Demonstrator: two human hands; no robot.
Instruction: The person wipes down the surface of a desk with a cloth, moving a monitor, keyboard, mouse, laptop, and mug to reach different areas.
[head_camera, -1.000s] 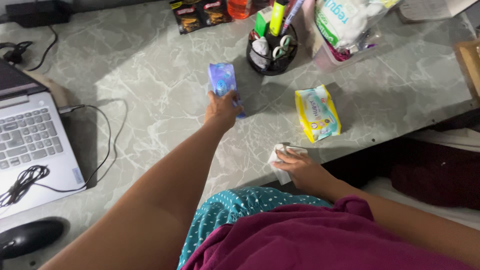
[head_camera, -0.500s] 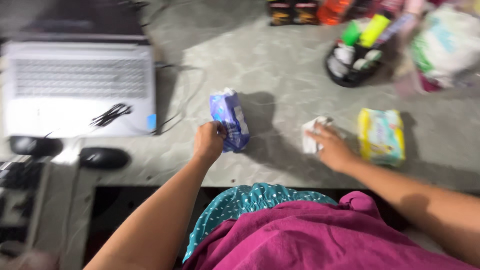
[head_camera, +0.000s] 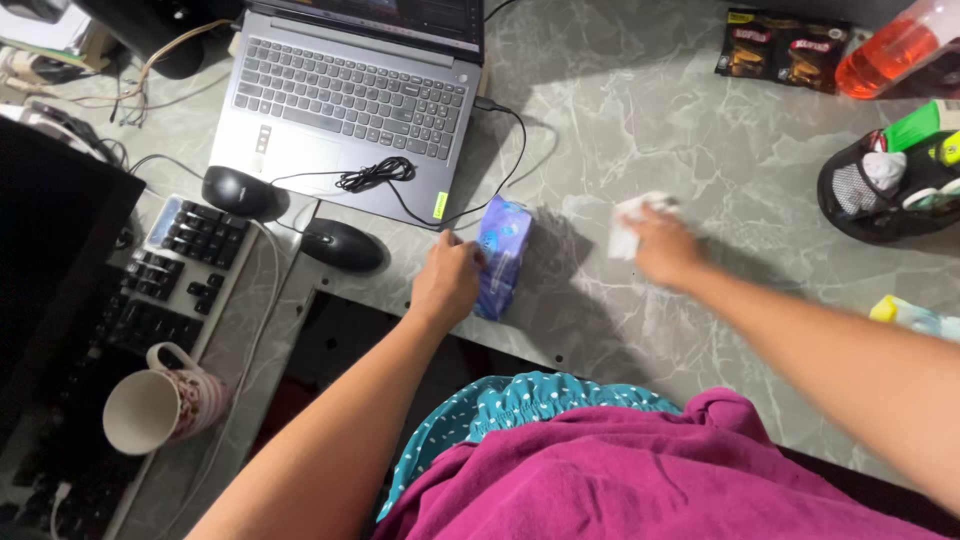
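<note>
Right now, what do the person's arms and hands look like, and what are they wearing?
Both arms are bare, with no sleeves reaching the forearms. The left hand and right hand show no gloves, rings or watch. Below them is a magenta top over teal cloth with white dots.

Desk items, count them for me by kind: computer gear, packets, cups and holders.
Computer gear: 4, laptop, keyboard, two mice
Packets: 3, purple pack in left hand, two dark sachets
Cups and holders: 2, mug, mesh holder
Total: 9
</note>
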